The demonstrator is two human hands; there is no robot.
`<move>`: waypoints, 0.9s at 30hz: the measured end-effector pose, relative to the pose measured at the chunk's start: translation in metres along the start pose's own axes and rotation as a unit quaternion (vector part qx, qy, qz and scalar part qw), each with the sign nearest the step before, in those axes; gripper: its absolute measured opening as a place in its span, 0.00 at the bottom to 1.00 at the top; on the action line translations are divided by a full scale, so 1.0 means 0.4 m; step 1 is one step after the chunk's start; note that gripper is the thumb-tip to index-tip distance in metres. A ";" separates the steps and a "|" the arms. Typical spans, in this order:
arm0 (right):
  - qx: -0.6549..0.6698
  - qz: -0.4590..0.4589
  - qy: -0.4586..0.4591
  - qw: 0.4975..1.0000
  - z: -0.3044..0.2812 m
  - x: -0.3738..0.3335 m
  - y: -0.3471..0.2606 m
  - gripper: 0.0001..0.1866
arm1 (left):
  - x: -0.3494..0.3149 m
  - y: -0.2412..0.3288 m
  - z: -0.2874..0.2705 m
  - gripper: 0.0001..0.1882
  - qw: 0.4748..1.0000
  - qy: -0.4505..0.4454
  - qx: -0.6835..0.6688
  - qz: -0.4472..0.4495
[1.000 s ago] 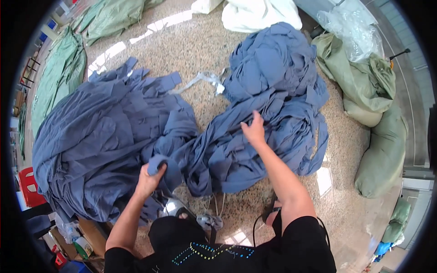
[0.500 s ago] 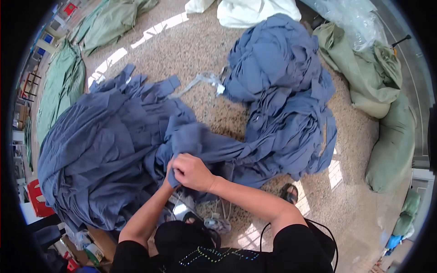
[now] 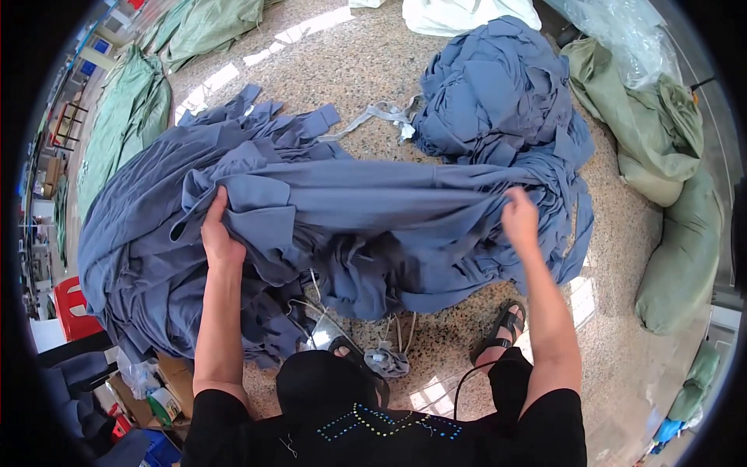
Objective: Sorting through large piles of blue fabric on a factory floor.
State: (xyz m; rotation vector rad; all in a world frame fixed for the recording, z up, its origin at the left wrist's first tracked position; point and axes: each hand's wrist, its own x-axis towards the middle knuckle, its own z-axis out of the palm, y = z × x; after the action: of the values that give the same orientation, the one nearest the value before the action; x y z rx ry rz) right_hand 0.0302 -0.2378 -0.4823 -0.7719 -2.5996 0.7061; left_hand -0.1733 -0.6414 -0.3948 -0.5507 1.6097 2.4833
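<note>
A blue-grey garment [image 3: 373, 191] is stretched sideways between my hands, above the heaps of the same cloth. My left hand [image 3: 221, 233] grips its left end, thumb on top, near a folded flap. At the right end, my right hand [image 3: 520, 219] is closed on the cloth, slightly blurred. Under my left hand spreads a wide heap of blue-grey garments [image 3: 140, 233]. Beyond my right hand rises a tall bundled pile of the same fabric [image 3: 490, 86]. The lower folds of the held piece hang over the cloth beneath, so its full shape is hidden.
Green cloth sacks [image 3: 677, 257] line the right side, and green fabric [image 3: 124, 117] lies at the far left. A white bundle [image 3: 467, 17] and clear plastic [image 3: 622, 39] sit at the back. A red stool [image 3: 71, 307] and cardboard boxes [image 3: 175, 381] stand at the lower left.
My hands were together at the centre on bunched cloth. They have moved wide apart, left hand leftward, right hand rightward, and the garment is now spread between them.
</note>
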 end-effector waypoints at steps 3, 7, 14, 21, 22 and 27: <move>0.026 -0.007 0.105 0.994 -0.084 0.126 -0.034 0.10 | 0.007 0.021 0.018 0.13 1.000 -0.021 -0.018 -0.003; 0.269 0.153 0.043 0.950 -0.098 0.253 -0.150 0.11 | 0.076 0.021 0.033 0.14 0.999 -0.014 -0.035 -0.027; 0.173 0.014 -0.046 0.984 0.150 0.247 -0.073 0.20 | 0.089 -0.088 -0.019 0.20 0.979 -0.048 0.200 -0.005; 0.200 0.531 -0.281 0.774 0.341 0.045 0.080 0.20 | -0.137 -0.131 -0.112 0.19 0.924 -0.131 0.355 -0.052; 0.284 0.548 -0.262 0.741 0.350 0.036 0.075 0.19 | -0.155 -0.140 -0.110 0.18 0.918 -0.130 0.370 -0.057; 0.334 0.579 -0.033 0.743 0.401 0.033 0.047 0.05 | -0.197 -0.167 -0.030 0.18 0.867 -0.188 0.458 -0.048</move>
State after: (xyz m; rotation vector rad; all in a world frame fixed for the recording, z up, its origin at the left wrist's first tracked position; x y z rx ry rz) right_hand -0.0439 -0.2747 -0.6217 -2.0404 -1.3607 1.8254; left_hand -0.0776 -0.6172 -0.4271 0.0027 2.1949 1.3412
